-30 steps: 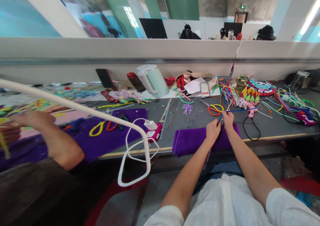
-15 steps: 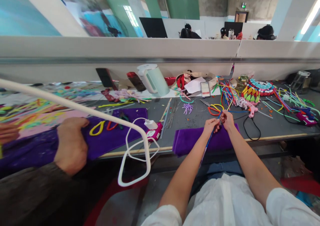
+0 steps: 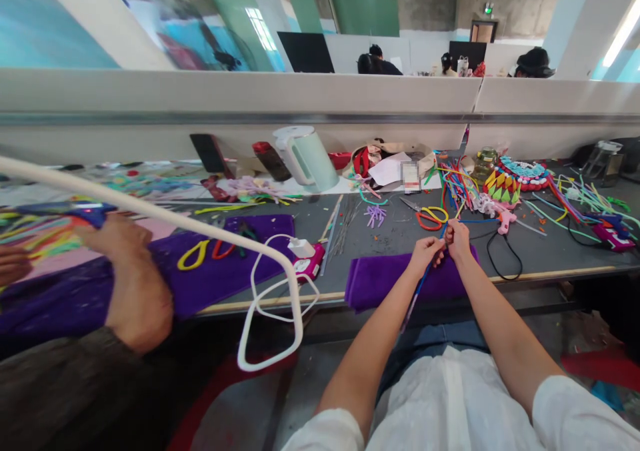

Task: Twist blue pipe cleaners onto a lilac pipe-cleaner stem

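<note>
My left hand [image 3: 427, 252] and my right hand [image 3: 457, 238] are close together above a folded purple towel [image 3: 395, 278] at the table edge. Both are closed on blue pipe cleaners [image 3: 420, 287], pinched between the fingertips. The lower ends slant down past my left wrist over the table edge, and one blue strand runs rightward beyond my right hand. Just behind my hands lie scissors [image 3: 431, 219] with yellow and orange handles. A pink glue gun [image 3: 506, 220] with a black cord rests to the right. My fingers partly hide where the stems meet.
Bundles of coloured pipe cleaners [image 3: 457, 184] lie behind my hands. At left, a co-worker's hand [image 3: 123, 244] grips a blue glue gun [image 3: 95, 214]. A white lamp arm [image 3: 210, 228] crosses in front of a pink power strip [image 3: 309, 262]. A kettle [image 3: 313, 161] stands at the back.
My left hand has shifted slightly, and the hanging pipe cleaner ends show more clearly below it. The co-worker's hand has moved up and left and now has a blue glue gun in it.
</note>
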Action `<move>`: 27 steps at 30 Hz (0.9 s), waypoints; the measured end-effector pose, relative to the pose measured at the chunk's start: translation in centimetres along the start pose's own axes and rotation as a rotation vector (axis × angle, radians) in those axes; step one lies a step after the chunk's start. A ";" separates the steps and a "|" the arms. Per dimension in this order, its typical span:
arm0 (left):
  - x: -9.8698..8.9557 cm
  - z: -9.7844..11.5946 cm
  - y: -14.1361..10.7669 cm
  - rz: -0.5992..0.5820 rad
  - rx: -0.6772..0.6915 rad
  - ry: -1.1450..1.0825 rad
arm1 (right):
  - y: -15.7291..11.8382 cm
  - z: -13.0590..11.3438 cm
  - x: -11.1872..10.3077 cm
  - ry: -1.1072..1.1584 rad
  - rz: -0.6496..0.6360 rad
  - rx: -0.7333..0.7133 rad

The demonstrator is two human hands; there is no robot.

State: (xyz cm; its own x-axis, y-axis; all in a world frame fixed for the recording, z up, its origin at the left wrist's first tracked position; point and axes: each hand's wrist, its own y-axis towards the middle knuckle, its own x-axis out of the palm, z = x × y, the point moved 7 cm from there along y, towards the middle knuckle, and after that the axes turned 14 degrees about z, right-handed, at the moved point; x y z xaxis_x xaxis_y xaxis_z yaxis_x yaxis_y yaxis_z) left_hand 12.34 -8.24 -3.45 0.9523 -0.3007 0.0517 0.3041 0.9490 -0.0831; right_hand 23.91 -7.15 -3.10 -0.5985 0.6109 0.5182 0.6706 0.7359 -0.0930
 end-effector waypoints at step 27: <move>1.3 -0.4 0.2 0.064 -0.175 -0.206 | 1.1 1.5 -0.7 -0.014 0.097 0.127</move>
State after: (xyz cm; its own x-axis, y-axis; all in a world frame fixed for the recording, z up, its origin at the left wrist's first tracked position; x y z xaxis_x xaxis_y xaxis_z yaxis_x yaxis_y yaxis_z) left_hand 13.62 -8.51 -3.78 0.9502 -0.1977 0.2407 0.2599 0.9292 -0.2629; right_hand 24.42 -6.35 -4.87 -0.5403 0.6842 0.4897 0.6652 0.7038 -0.2494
